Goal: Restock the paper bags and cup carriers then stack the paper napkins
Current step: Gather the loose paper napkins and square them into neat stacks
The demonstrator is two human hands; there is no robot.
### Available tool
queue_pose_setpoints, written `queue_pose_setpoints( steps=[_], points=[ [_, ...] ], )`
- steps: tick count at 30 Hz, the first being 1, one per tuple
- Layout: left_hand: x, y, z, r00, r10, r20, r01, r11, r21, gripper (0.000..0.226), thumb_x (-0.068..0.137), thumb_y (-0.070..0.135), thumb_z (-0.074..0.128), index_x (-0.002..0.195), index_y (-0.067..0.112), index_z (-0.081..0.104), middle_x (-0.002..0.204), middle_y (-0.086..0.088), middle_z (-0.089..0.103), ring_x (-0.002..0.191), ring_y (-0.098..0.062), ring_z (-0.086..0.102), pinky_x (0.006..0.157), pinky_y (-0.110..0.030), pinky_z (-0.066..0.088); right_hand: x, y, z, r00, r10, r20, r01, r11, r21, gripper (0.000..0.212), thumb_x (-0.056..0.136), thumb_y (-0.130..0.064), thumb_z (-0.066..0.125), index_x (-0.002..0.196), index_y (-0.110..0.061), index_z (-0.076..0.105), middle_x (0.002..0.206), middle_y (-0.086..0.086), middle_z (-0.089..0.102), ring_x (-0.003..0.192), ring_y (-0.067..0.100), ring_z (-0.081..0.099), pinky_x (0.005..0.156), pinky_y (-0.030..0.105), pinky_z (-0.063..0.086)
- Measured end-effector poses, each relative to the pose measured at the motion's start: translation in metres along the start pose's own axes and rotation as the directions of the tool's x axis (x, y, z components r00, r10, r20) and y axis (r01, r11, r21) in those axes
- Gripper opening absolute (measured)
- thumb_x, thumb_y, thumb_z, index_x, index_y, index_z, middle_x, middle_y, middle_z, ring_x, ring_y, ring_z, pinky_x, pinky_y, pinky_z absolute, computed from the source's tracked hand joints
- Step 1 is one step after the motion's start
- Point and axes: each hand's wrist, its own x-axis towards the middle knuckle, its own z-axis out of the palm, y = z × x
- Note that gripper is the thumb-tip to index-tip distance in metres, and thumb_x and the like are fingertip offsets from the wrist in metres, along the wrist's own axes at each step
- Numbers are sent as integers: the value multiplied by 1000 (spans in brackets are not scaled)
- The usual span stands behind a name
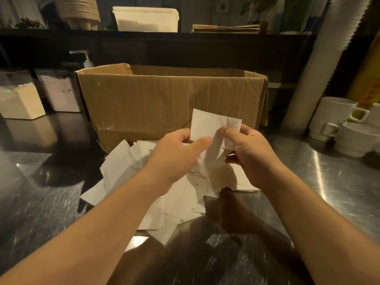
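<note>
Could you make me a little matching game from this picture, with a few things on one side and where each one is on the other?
Things:
1. held napkin
2. cardboard box
3. white mugs
4. loose napkins

Places:
A. stacked at the right edge of the counter
B. scattered on the counter under the hands
C. pinched between the left hand and the right hand
D. standing open behind the hands

Pairs: 1-C, 2-D, 3-A, 4-B
</note>
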Motion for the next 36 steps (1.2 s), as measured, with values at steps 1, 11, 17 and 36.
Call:
queue_pose_setpoints(
  steps=[1, 11, 17, 36],
  points=[
    [0, 1, 0, 1000, 8, -19, -8, 1000, -15, 14, 97, 43, 70, 101, 31, 74, 80, 15, 74, 81, -11, 69, 77, -36, 60, -1, 0, 1, 1000, -6, 10, 6, 1000, -21, 14, 100, -31, 64, 110, -23, 68, 110, 1, 69, 104, 27, 65, 79, 36, 58],
    [-2, 4, -6, 861, 392, -323, -319, 912, 257, 14, 92, 38, 76, 89, 29, 67, 90, 5, 63, 80, -11, 58, 64, -12, 47, 2, 4, -2, 973, -214, -89, 157, 891, -427, 20, 100, -39, 61, 111, -23, 57, 104, -6, 62, 90, 12, 60, 65, 21, 48],
    [-1, 8, -6, 886, 259, -385, -234, 966, 110, 17, 99, 43, 65, 92, 28, 60, 88, 6, 68, 81, -12, 66, 68, -28, 56, -19, 5, 8, 908, -303, 291, 418, 711, -566, 20, 89, -52, 68, 86, -33, 65, 82, -12, 65, 74, 9, 63, 60, 28, 57],
    [-1, 27, -22, 921, -47, -387, -212, 772, -599, 15, 101, 24, 58, 111, 35, 61, 104, 8, 75, 107, -21, 71, 83, -38, 64, -20, 7, 23, 928, -371, 46, 366, 876, -315, 11, 100, -22, 61, 93, -20, 68, 87, -4, 69, 84, 17, 67, 69, 29, 60]
  ],
)
